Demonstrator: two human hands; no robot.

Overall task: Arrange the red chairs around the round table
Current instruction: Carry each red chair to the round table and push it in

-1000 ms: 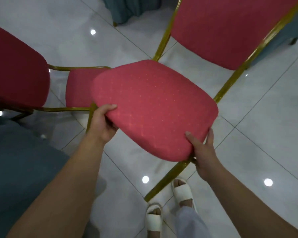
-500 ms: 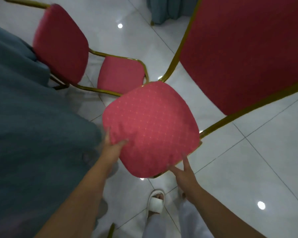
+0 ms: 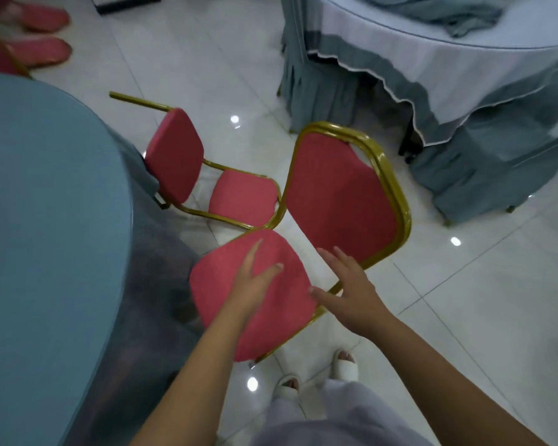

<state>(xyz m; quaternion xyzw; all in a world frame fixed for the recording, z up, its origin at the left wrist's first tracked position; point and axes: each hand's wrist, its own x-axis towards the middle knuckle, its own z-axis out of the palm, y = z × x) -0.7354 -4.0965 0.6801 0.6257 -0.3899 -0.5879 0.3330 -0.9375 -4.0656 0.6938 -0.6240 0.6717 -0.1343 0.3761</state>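
Note:
A red chair (image 3: pixel 342 191) with a gold frame stands on the white tile floor beside the round table (image 3: pixel 39 226), which is draped in blue-grey cloth at the left. My left hand (image 3: pixel 252 284) hovers over its seat cushion with fingers spread and holds nothing. My right hand (image 3: pixel 348 291) is spread open just right of the seat, above the gap between seat and backrest, and holds nothing. A second red chair (image 3: pixel 178 162) stands farther along the table's edge, its seat partly under the cloth.
Another round table (image 3: pixel 432 66) with white and grey skirting fills the upper right, a crumpled grey cloth (image 3: pixel 438 11) on top. More red chairs (image 3: pixel 36 49) show at the upper left. My sandalled feet (image 3: pixel 316 375) are just behind the near chair. Bare tile floor lies to the right.
Both hands have let go of the seat cushion and now hover open above it. The chair has come down to stand on the floor by the table, and my view has pulled back.

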